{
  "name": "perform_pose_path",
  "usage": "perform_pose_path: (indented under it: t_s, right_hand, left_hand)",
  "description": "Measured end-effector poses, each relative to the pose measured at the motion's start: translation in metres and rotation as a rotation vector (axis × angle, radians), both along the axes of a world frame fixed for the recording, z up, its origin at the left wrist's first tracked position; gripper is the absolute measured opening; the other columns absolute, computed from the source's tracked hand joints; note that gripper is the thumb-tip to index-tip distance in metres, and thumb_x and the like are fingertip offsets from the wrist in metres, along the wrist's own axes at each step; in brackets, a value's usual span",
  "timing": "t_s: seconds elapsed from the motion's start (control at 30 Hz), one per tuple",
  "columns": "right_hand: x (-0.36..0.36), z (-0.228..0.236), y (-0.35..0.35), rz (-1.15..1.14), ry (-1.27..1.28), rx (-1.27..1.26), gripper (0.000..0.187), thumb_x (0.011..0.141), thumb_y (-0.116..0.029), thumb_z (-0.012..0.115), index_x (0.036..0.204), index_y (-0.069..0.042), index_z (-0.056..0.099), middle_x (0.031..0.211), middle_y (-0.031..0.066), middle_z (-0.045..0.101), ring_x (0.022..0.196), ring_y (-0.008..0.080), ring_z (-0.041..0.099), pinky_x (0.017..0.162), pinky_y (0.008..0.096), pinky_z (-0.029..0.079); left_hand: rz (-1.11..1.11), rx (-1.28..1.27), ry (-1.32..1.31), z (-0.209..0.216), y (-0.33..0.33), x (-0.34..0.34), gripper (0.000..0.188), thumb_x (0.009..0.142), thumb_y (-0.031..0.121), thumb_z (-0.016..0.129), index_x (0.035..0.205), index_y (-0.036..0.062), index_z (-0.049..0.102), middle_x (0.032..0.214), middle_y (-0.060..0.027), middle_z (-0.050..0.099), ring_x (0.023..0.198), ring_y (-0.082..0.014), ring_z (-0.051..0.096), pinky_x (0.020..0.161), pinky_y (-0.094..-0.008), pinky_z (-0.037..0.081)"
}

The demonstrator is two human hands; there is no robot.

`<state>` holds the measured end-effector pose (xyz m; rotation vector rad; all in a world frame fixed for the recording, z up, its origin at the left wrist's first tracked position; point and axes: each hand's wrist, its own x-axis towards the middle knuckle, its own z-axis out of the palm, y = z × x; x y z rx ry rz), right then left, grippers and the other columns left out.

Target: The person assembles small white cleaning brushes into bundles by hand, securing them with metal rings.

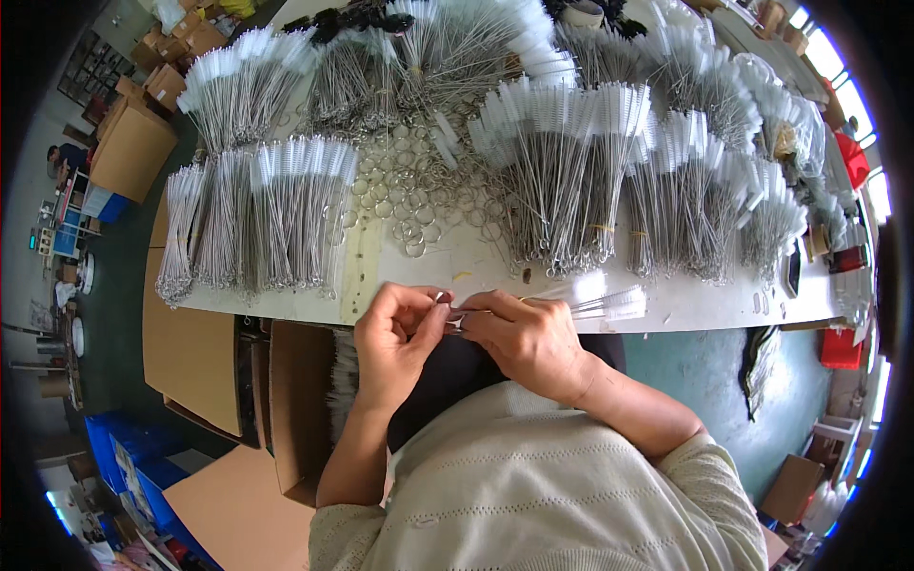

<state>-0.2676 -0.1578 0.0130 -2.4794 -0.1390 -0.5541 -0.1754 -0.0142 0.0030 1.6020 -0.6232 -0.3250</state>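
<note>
My left hand (392, 335) is closed at the table's front edge, thumb and forefinger pinching a small metal ring (441, 297). Close against it, my right hand (535, 335) grips several thin wire tube brushes (617, 304). Their white bristle ends stick out to the right, and their looped ends lie between my two hands, mostly hidden by my fingers. Whether the ring passes through the loops, I cannot tell. Loose metal rings (407, 202) are scattered over the middle of the table. Upright bundles of the same brushes stand on the left (303, 214) and on the right (571, 181).
More brush heaps (419, 67) cover the far side of the white table (400, 276). A dark phone (793, 270) lies near the right edge. Open cardboard boxes (202, 352) stand below left, beside a blue bin (129, 466). Another person (67, 160) is at the far left.
</note>
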Motion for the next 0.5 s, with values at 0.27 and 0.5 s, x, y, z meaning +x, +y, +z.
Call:
perform_pose_path:
  t_s: [0.27,0.5]
  right_hand:
    - [-0.016,0.045,-0.006,0.093,0.201,0.576,0.009,0.077,-0.005,0.065,0.085,-0.001,0.063,0.08,0.0108,0.06,0.067,0.0252,0.061,0.061,0.0316,0.048]
    - [-0.018,0.042,-0.009,0.096,0.186,0.713,0.009,0.081,-0.005,0.062,0.088,0.001,0.063,0.08,0.01,0.06,0.07,0.018,0.06,0.059,0.028,0.047]
  left_hand:
    - [-0.368,-0.09,-0.16,0.048,0.009,0.021,0.019,0.076,-0.008,0.061,0.093,0.0013,0.065,0.1,-0.0126,0.061,0.079,-0.0127,0.061,0.063,-0.0217,0.051]
    - [-0.399,-0.079,-0.298,0.053,-0.001,0.019,0.026,0.075,-0.009,0.059,0.1,-0.0026,0.062,0.097,-0.016,0.061,0.081,-0.0186,0.063,0.067,-0.0258,0.053]
